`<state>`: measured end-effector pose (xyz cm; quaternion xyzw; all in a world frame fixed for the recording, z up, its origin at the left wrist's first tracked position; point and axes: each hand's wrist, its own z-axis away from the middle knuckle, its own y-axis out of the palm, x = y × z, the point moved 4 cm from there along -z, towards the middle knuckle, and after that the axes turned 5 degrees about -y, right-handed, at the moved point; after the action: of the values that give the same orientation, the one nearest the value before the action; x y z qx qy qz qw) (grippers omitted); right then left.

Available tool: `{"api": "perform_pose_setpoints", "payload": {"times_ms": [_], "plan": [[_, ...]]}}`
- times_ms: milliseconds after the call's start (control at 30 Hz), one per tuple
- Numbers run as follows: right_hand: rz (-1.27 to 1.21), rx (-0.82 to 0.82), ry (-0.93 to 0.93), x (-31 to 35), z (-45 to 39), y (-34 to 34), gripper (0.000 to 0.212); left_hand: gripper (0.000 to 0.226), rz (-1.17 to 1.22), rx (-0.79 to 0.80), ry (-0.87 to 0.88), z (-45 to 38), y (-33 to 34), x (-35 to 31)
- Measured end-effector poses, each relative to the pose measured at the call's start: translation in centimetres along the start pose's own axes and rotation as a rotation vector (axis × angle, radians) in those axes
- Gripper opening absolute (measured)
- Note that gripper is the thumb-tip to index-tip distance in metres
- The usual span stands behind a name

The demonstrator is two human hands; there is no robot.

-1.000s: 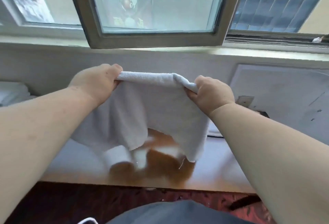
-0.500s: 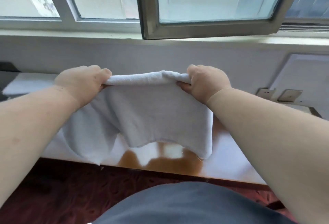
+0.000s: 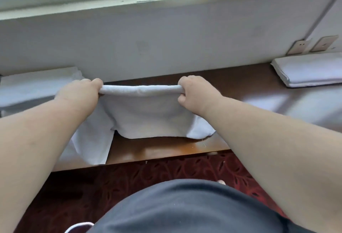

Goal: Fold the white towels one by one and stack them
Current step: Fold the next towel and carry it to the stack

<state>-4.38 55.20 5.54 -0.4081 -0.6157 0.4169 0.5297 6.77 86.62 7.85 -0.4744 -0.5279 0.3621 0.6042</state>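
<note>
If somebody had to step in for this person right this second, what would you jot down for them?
Left hand grips the left end of the towel's top fold; right hand grips the right end.
The towel hangs doubled between them, its lower edge on the wooden desk.
Done: folded towels lie at the far right, against the wall.
Left: lay this towel down, finish folding it, add it to that stack. More white cloth lies at far left; whether it is folded I cannot tell.
</note>
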Motion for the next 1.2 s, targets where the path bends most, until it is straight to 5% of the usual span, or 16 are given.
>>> {"api": "perform_pose_setpoints", "payload": {"times_ms": [67,133,267,400,533,733,800,933,1067,1200], "plan": [[-0.060,0.030,0.031,0.5,-0.3,1.0,0.017,0.018,0.006,0.105,-0.064,-0.7,1.2,-0.5],[-0.100,0.011,0.053,0.8,-0.9,1.7,0.030,0.054,0.029,0.194,-0.005,-1.3,1.9,-2.5],[-0.187,-0.083,0.047,2.2,-2.2,2.7,0.041,0.087,0.379,0.181,0.487,-0.8,-0.3,-12.0],[-0.774,-0.198,0.212,1.5,-2.0,4.0,0.053,0.054,0.515,0.156,0.525,-1.5,-1.6,-18.5],[-0.813,-0.263,0.331,-3.0,-1.9,4.0,0.063,0.023,0.354,0.171,0.524,-3.7,-1.1,-20.8],[-0.588,0.268,0.513,-11.5,-1.6,6.4,0.092,0.013,0.452,0.230,0.396,-4.8,-1.9,-20.5],[-0.597,0.335,0.421,-12.1,-2.1,6.8,0.083,0.013,0.456,0.240,0.379,-4.9,-2.4,-20.5],[-0.622,0.228,0.288,-12.8,-4.0,6.4,0.009,0.014,0.471,0.274,0.286,-4.9,-3.0,-20.8],[-0.823,0.072,0.416,-14.4,-5.3,4.1,0.009,0.024,0.499,0.377,0.214,-5.0,-3.3,-21.6],[-0.998,-0.042,0.422,-14.9,-5.6,2.3,0.018,0.039,0.552,0.296,0.387,-6.2,-4.7,-26.5]]}}
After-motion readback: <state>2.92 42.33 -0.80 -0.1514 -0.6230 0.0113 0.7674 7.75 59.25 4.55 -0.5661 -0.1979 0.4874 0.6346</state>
